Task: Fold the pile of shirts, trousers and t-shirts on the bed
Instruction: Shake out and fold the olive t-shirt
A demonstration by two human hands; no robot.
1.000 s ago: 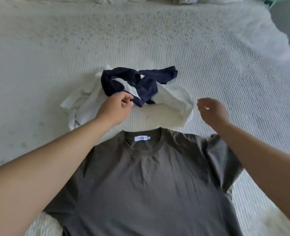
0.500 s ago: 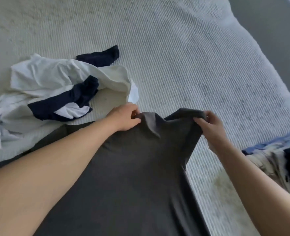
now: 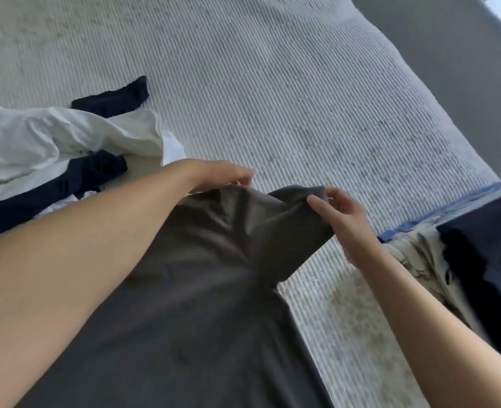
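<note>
A dark grey t-shirt (image 3: 202,290) lies spread on the bed in front of me, its right sleeve and shoulder lifted off the cover. My left hand (image 3: 222,175) pinches the cloth at the shoulder near the collar. My right hand (image 3: 340,213) grips the edge of the raised sleeve. To the left sits the pile: a crumpled white garment (image 3: 52,142) tangled with a navy garment (image 3: 52,189), one navy end (image 3: 116,98) poking out behind.
The ribbed white bedspread (image 3: 287,98) stretches ahead and to the right. At the right edge lie a stack of dark navy cloth (image 3: 490,260), a patterned beige cloth (image 3: 419,260) and a blue strip. Grey floor (image 3: 449,54) shows past the bed's right side.
A second ago my hands were at the pile and the grey t-shirt lay flat. Both hands have come to its right shoulder and sleeve and lifted them; my view has swung right.
</note>
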